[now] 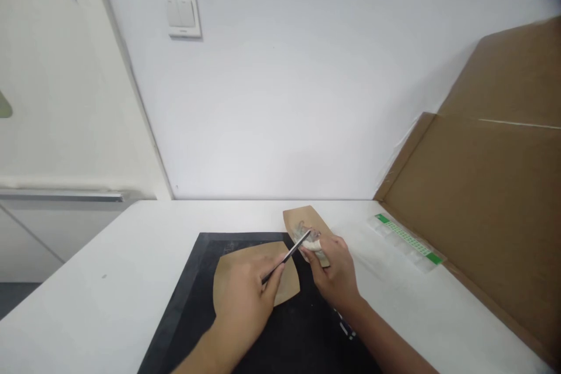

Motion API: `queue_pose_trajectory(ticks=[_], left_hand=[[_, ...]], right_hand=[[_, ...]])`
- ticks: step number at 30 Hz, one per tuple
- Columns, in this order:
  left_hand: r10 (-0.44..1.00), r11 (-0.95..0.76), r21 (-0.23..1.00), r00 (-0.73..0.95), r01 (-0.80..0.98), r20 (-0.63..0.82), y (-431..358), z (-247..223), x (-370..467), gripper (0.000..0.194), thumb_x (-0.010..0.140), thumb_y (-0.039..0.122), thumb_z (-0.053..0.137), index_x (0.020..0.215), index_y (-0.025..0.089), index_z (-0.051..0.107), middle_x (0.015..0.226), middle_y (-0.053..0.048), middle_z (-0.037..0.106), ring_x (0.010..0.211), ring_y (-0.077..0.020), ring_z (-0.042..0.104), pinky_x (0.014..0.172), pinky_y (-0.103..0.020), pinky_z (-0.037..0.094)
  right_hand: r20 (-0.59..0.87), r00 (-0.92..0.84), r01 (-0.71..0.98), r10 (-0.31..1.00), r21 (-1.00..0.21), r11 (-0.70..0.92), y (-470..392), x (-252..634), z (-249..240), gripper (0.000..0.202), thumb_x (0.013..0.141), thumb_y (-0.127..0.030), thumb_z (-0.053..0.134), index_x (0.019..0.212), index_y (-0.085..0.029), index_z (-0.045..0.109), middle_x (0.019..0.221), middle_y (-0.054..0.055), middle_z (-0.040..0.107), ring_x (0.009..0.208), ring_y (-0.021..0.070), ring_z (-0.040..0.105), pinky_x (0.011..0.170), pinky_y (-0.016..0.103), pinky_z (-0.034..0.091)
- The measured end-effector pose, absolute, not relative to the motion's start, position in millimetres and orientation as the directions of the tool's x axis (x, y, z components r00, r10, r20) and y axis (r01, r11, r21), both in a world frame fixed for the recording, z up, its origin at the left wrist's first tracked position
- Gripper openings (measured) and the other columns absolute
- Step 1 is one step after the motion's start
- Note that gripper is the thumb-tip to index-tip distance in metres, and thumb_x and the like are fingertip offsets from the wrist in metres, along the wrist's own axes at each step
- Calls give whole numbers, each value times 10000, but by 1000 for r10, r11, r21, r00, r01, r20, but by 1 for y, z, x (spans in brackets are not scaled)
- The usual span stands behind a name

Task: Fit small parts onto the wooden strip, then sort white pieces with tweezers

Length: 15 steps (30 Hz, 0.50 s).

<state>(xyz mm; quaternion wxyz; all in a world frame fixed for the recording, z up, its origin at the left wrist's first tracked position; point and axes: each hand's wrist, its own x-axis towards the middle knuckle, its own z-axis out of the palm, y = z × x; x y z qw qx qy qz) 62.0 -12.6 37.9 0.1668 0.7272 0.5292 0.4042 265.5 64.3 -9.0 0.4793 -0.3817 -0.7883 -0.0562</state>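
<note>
My left hand (pixel 252 283) is closed around a slim black-and-silver tool (pixel 287 255), whose exact kind I cannot make out. Its tip points up and to the right, reaching the small white piece (pixel 312 244) pinched in the fingers of my right hand (pixel 335 269). Behind that piece lies a small brown card (pixel 302 214) with greyish bits on it, partly covered by my right hand. Under my left hand a larger brown card (pixel 228 266) with curved edges rests on the black mat (pixel 184 304).
On the white table (pixel 114 286), a clear strip with a green printed band (pixel 409 239) lies at the right. An opened cardboard box (pixel 491 198) stands along the right side. A white wall with a light switch (pixel 182 13) rises behind. Beneath my right forearm a dark-and-white object (pixel 345 327) partly shows.
</note>
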Motion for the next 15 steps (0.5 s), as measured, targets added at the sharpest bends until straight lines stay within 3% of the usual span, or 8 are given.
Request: queue_pose_trajectory(ticks=[2,5,7,11,15], left_hand=[[916,-344,735,38,584,399,-27,22,65,297,1030,297,524,1163,273,789,747,0,757,679,-176,727,690,-261,571],[899,-304,810,-131,501,419,-47,0,70,309,1036,313,528,1217,236,768,760,-4,762,607,-146,717,688,-240,592],[891,-314,822,-152,476,428,-56,-10,70,308,1025,315,559,1244,224,755,833,-15,788,600,-132,725,699,-230,605],[881,-300,831,-199,468,430,-65,-18,63,267,1009,320,599,1148,205,796,623,14,726,592,-156,737,661,-226,615],[829,-341,814,-258,471,496,-68,-27,63,242,1003,287,609,1098,185,807,697,-5,764,485,-120,688,561,-194,595]], right_hand=[[805,-273,635,527,-261,727,61,259,-10,170,991,-257,620,832,-226,569,733,12,648,710,210,626,771,370,436],[805,-301,619,511,-243,747,54,249,-10,172,987,-237,607,834,-223,530,714,7,606,659,197,573,720,354,397],[796,-332,621,506,-220,753,49,243,-9,192,988,-221,593,820,-224,499,707,5,584,652,195,545,713,352,373],[770,-373,623,518,-206,755,37,234,-7,227,997,-190,561,795,-225,463,719,11,567,669,193,521,718,349,350],[704,-491,572,513,-184,799,29,225,-5,260,999,-160,526,768,-227,429,694,-5,538,649,177,501,706,348,325]])
